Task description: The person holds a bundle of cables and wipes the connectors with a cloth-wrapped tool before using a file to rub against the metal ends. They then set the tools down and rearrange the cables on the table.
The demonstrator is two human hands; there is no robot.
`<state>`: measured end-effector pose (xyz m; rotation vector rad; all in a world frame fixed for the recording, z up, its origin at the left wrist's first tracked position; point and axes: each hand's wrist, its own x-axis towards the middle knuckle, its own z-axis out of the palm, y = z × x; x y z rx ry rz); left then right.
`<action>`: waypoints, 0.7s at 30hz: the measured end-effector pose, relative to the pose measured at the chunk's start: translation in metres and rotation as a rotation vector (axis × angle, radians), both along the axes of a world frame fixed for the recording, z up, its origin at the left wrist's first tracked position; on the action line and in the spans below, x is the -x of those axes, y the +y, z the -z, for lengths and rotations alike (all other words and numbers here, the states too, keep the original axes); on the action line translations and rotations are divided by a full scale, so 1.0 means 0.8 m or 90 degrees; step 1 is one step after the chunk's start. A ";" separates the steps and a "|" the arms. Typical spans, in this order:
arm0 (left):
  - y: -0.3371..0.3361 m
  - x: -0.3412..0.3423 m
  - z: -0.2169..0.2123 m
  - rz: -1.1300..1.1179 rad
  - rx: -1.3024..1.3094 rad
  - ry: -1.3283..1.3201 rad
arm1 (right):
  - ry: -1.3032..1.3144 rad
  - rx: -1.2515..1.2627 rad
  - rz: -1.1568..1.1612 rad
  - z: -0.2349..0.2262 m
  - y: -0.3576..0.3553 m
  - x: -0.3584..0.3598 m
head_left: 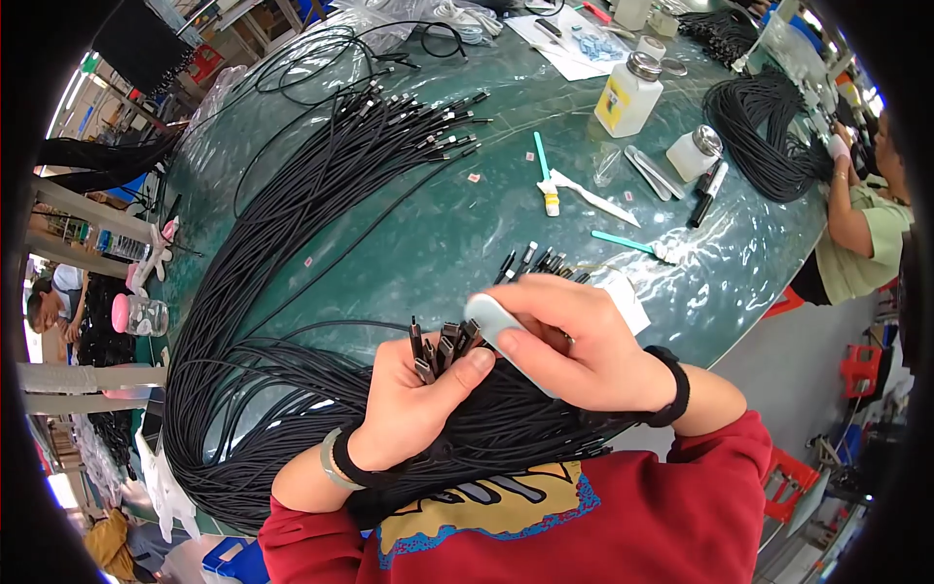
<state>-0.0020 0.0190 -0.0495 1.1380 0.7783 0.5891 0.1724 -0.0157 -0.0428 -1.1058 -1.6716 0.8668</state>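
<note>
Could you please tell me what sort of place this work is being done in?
Probably a cable assembly workshop. The left hand grips a bundle of thin black cables with metal connector ends, many more black cables fan across the green plastic-covered workbench, and a white dispenser bottle with a metal cap stands near another seated worker.

The cables [292, 243] are black throughout, as are the connector ends [443, 346] bunched in the left hand [413, 404]. The right hand [574, 346] holds a pale grey-white block [491, 319]. Both wrists wear black bands [676, 384] (the left adds a grey-green one). The table [438, 234] is dark green under glossy clear film. The sleeves [681, 506] are red, the two brushes [623, 240] teal-handled, and the bottle [628, 94] clear with a yellow label.
</note>
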 end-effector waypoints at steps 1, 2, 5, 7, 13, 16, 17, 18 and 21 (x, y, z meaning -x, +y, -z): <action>0.000 0.001 0.001 0.004 -0.006 0.009 | 0.001 0.001 0.002 0.001 0.006 0.003; -0.001 0.002 0.001 0.008 -0.013 0.018 | 0.021 0.005 0.008 0.002 0.016 0.007; -0.005 -0.003 -0.004 0.034 -0.050 0.056 | 0.060 0.012 0.020 0.002 0.028 0.011; -0.005 -0.003 -0.005 0.046 -0.068 0.074 | 0.170 0.107 0.024 -0.007 0.026 0.011; -0.004 0.002 0.001 0.025 -0.036 0.048 | 0.023 -0.001 0.037 0.002 0.018 0.008; -0.005 -0.004 -0.006 0.062 -0.058 0.066 | 0.048 0.071 0.037 -0.001 0.042 0.012; -0.007 -0.007 -0.011 0.081 -0.069 0.058 | 0.049 0.070 0.039 -0.002 0.043 0.010; -0.008 -0.010 -0.013 0.100 -0.080 0.050 | 0.105 0.091 0.053 -0.002 0.044 0.007; -0.002 -0.011 -0.013 0.007 -0.065 0.050 | 0.209 0.129 0.069 -0.001 0.045 0.001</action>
